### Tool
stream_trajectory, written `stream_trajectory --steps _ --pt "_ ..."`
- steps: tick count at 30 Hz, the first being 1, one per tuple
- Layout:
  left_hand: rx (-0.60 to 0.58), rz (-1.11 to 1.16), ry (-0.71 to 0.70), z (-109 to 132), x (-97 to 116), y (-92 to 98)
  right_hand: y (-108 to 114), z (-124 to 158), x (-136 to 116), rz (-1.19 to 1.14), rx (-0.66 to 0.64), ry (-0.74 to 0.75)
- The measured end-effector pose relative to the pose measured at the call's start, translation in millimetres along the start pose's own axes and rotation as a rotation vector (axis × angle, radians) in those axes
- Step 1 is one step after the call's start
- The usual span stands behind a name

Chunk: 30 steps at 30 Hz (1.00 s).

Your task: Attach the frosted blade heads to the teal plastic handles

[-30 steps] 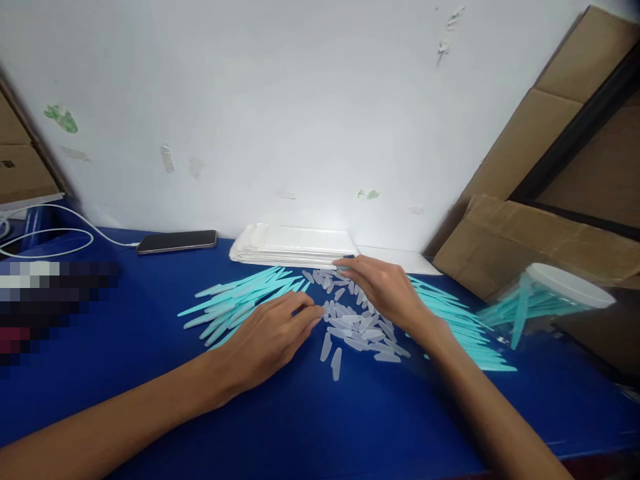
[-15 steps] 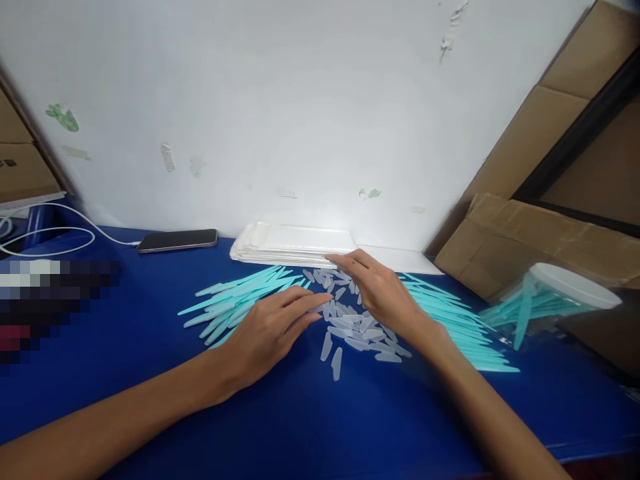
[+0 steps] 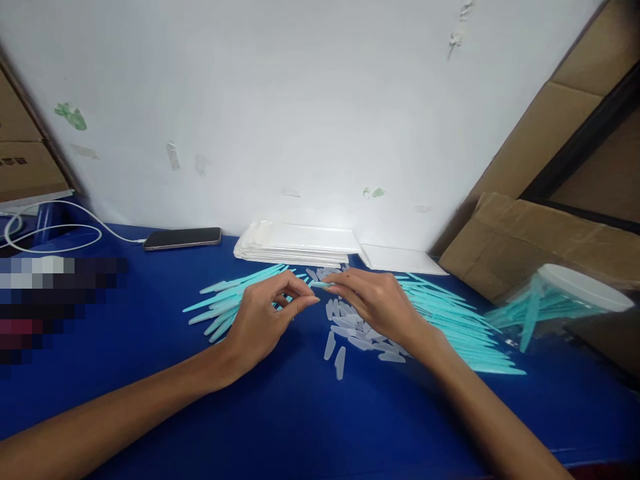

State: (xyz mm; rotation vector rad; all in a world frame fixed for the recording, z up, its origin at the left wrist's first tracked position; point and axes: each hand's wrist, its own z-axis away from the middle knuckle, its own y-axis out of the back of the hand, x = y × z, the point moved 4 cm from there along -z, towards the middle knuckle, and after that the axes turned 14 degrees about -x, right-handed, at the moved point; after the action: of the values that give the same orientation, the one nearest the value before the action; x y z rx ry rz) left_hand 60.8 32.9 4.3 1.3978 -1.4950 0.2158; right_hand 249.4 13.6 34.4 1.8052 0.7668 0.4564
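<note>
My right hand (image 3: 383,300) pinches a slim turquoise eyebrow razor (image 3: 321,285), mostly hidden by the fingers, its tip pointing left. Facing it, my left hand (image 3: 265,310) has thumb and index finger drawn together; whatever they may hold is too small to make out. Translucent blade caps (image 3: 357,333) lie scattered below and between both hands, with one stray cap (image 3: 340,363) nearest me. Turquoise razors form a fanned pile (image 3: 220,310) left of my left hand. Another razor pile (image 3: 470,333) spreads beyond my right wrist.
White flat sleeves (image 3: 295,240) are stacked against the wall. A phone (image 3: 183,239) on a white cable lies at the back left. To the right, a clear tub with a white lid (image 3: 585,287) rests on its side holding turquoise razors, near cardboard boxes (image 3: 540,240).
My right hand has lowered slightly toward my left, and a turquoise razor now shows in its fingertips. My left fingers have curled from straight into a pinch.
</note>
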Motion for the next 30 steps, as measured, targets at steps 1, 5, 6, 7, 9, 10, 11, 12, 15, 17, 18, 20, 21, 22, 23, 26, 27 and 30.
stream_trajectory --steps 1,5,6,7,9,10,11,12,15,17,18,20,21,22,23,26,27,30 --pt "-0.006 0.012 -0.011 0.4 -0.2 -1.0 -0.7 -0.3 -1.2 0.006 0.0 0.004" --pt "-0.016 0.069 -0.005 1.9 -1.8 -5.2 -3.4 -0.9 -3.6 0.009 -0.019 0.005" --pt "-0.007 0.088 0.01 2.2 -1.9 -5.4 -3.2 -0.8 -3.9 0.013 -0.018 0.001" --pt "0.005 0.105 0.024 2.5 -1.8 -5.2 -2.7 -0.6 -4.0 0.015 -0.014 -0.003" --pt "0.038 0.13 0.044 2.8 -0.6 -3.8 -1.5 -0.2 -4.0 0.017 -0.007 -0.009" --pt "0.055 0.136 0.049 2.8 0.1 -2.8 -1.1 0.0 -4.0 0.014 -0.007 -0.01" --pt "0.07 0.137 0.052 2.6 0.8 -1.9 -0.9 0.1 -4.1 0.01 -0.009 -0.009" --pt "0.078 0.134 0.051 2.3 1.4 -1.4 -1.2 0.1 -4.3 0.006 -0.016 -0.007" --pt "0.05 0.123 0.025 0.7 3.2 -2.3 -3.5 -0.2 -5.6 0.0 -0.045 -0.001" --pt "0.028 0.125 0.004 0.4 3.6 -3.4 -5.4 -0.5 -6.8 0.0 -0.066 0.002" --pt "0.022 0.127 -0.002 0.5 3.4 -3.8 -6.0 -0.6 -7.3 0.0 -0.072 0.002" --pt "0.017 0.137 0.001 1.1 2.0 -4.0 -6.5 -0.6 -8.0 -0.003 -0.077 0.005" --pt "0.012 0.147 0.007 1.4 1.0 -4.1 -6.6 -0.5 -8.1 -0.006 -0.081 0.007" --pt "0.008 0.161 0.013 1.6 0.0 -4.3 -6.7 -0.2 -8.1 -0.008 -0.085 0.01" --pt "0.003 0.175 0.016 1.7 -0.9 -4.4 -6.9 0.1 -8.0 -0.011 -0.09 0.015" --pt "-0.008 0.196 0.01 1.4 -1.9 -4.8 -7.7 1.5 -6.9 -0.039 -0.1 0.029" --pt "-0.01 0.196 0.007 1.2 -1.9 -5.0 -7.9 2.0 -6.5 -0.052 -0.1 0.031" --pt "-0.025 0.19 0.01 0.8 -2.2 -5.5 -8.9 2.5 -4.9 -0.082 -0.104 0.023"
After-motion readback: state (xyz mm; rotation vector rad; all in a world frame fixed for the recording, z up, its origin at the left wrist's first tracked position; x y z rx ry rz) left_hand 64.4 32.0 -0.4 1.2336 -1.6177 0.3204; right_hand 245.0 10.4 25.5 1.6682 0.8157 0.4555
